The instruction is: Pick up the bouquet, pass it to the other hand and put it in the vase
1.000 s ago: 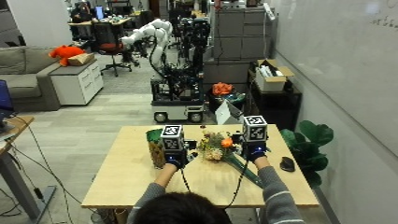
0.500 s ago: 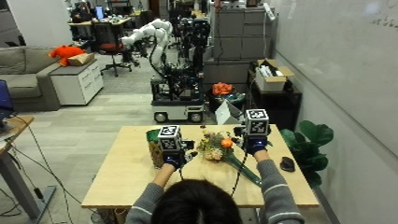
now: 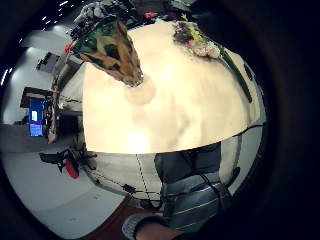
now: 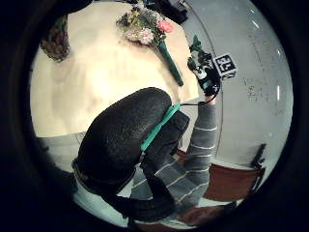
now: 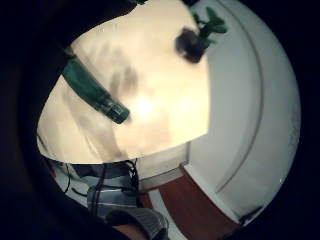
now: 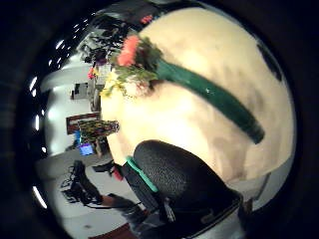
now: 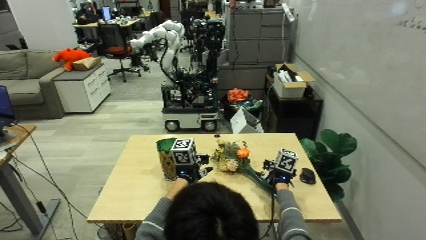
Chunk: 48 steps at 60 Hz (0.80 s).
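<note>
The bouquet, orange and pale flowers on a long green stem, lies on the wooden table with its stem pointing toward the person's right. A green and brown patterned vase stands upright left of it. My left hand hovers above the table between vase and flowers and holds nothing. My right hand hangs over the stem's end without gripping it. The right palm views show the stem resting on the tabletop, with the whole bouquet in sight. The vase shows in the left palm view.
A black mouse lies near the table's right edge. Beyond that edge stands a potted plant. The person's head covers the table's near middle. A cart with robot arms stands behind the table.
My right hand has come down and back toward the person, over the stem's end. The bouquet, the vase and my left hand have stayed where they were.
</note>
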{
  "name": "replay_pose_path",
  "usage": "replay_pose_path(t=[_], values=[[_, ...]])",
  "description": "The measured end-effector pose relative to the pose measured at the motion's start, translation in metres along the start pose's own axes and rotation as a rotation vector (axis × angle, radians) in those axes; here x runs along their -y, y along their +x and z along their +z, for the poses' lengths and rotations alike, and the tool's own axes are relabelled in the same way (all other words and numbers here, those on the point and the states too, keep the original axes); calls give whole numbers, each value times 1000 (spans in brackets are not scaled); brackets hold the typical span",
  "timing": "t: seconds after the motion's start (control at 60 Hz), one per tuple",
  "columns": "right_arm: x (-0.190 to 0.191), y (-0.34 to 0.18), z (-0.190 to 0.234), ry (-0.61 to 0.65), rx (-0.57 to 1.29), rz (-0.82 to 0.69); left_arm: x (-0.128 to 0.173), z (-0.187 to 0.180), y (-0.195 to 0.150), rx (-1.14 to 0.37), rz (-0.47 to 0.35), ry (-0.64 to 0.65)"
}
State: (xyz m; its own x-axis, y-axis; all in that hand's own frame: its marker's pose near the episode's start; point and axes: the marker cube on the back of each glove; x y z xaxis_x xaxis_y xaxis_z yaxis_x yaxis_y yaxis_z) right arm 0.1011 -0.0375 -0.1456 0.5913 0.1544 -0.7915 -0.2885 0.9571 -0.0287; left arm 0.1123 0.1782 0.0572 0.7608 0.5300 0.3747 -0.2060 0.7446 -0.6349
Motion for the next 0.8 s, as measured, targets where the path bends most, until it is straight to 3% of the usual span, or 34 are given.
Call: replay_pose_path(t=[0.1, 0.2, 0.333, 0.433, 0.517, 0.583, 0.667, 0.733, 0.8], values=[[15, 9, 40, -8, 39, -41, 4, 9, 0, -6, 3, -15], [25, 26, 71, 9, 68, 82, 6, 12, 1, -8, 26, 2], [27, 33, 97, 52, 17, 104, 17, 22, -3, 0, 38, 53], [21, 22, 99, 58, 38, -4, 15, 22, 0, 10, 32, 46], [33, 18, 89, 179, 1, -42, -1, 12, 10, -18, 40, 13], [41, 3, 81, 272, 60, -173, 4, 17, 7, -17, 46, 4], [48, 15, 69, 350, -112, 27, 10, 21, 1, -3, 36, 12], [36, 21, 58, 319, -259, 152, 13, 22, -2, -8, 27, 12], [31, 12, 52, 305, -288, 122, 9, 19, -2, -17, 25, 16]])
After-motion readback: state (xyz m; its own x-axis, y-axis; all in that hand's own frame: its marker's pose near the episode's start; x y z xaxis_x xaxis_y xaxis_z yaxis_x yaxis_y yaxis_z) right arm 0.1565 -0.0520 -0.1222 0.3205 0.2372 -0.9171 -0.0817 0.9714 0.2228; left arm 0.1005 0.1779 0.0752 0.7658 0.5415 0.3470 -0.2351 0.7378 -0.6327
